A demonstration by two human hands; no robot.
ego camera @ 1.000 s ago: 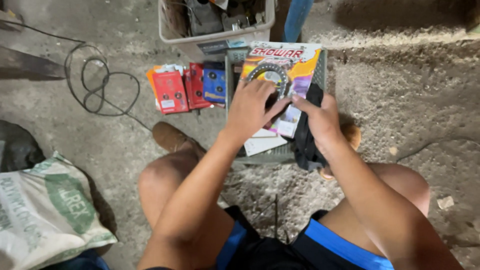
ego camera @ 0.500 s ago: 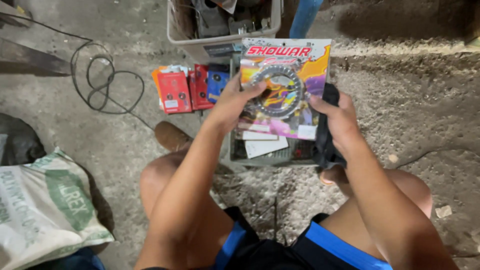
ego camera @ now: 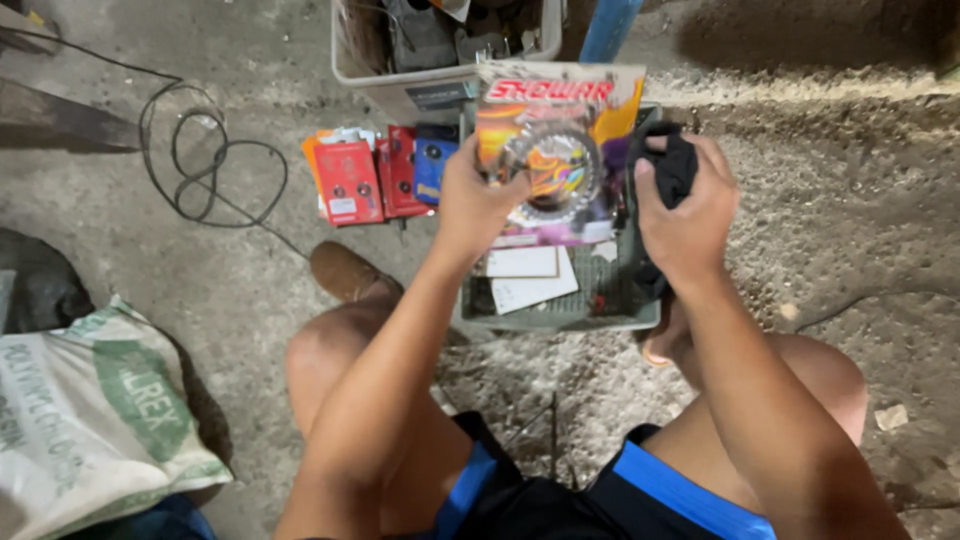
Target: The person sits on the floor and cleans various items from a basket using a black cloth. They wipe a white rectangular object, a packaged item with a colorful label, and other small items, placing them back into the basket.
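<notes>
Left hand (ego camera: 478, 200) grip closed on left edge of the sprocket blister pack (ego camera: 560, 150), held up over grey crate (ego camera: 560, 310). Right hand (ego camera: 690, 215) clenched on black cloth (ego camera: 672, 165), just beside the pack's right edge. Pack prob. heavy in the middle w/ floppy, slick card; best taken near the ring. Beyond: 3 small boxes (ego camera: 380, 180), parts bin (ego camera: 440, 75) on the floor.

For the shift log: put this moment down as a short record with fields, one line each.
Left hand: left hand holds the colourful carded sprocket pack by its left edge
Right hand: right hand closed on a black cloth, beside the pack's right edge
Below the hands: grey crate with white cards inside
Left of the pack: red and blue boxes on the concrete floor
Far left: coiled black cable, printed sack
</notes>
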